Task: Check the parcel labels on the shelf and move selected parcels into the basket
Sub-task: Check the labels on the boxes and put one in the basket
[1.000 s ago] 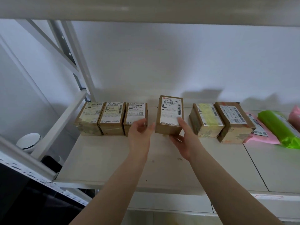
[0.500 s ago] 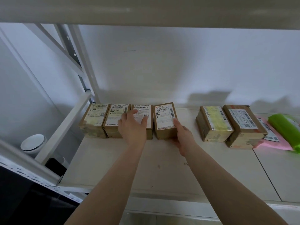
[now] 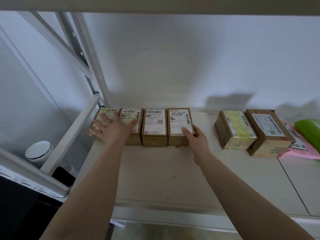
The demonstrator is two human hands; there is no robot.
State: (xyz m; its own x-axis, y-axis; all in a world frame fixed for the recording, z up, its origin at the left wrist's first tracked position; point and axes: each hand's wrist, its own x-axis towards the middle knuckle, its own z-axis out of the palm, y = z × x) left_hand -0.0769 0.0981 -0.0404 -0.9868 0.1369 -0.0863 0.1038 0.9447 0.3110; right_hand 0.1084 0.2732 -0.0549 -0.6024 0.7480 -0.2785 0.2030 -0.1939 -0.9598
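Several brown cardboard parcels with white labels stand in a row on the white shelf (image 3: 173, 170). My left hand (image 3: 112, 129) lies flat with spread fingers over the two leftmost parcels (image 3: 127, 116). The third parcel (image 3: 154, 125) sits untouched between my hands. My right hand (image 3: 195, 137) holds the fourth parcel (image 3: 178, 118), labelled 866 303 666, thumb on its label and fingers round its right side. That parcel stands tight against the third one. No basket is in view.
Two more taped brown parcels (image 3: 237, 130) (image 3: 270, 130) stand further right, then a pink mailer (image 3: 301, 149) and a green bag (image 3: 310, 132). White shelf uprights (image 3: 83, 54) rise at the left, with a white round lidded bin (image 3: 39, 151) below. The upper shelf board spans the top.
My right hand slid the fourth parcel left until it joined the row. My left hand moved left from the third parcel and spread over the two leftmost ones.
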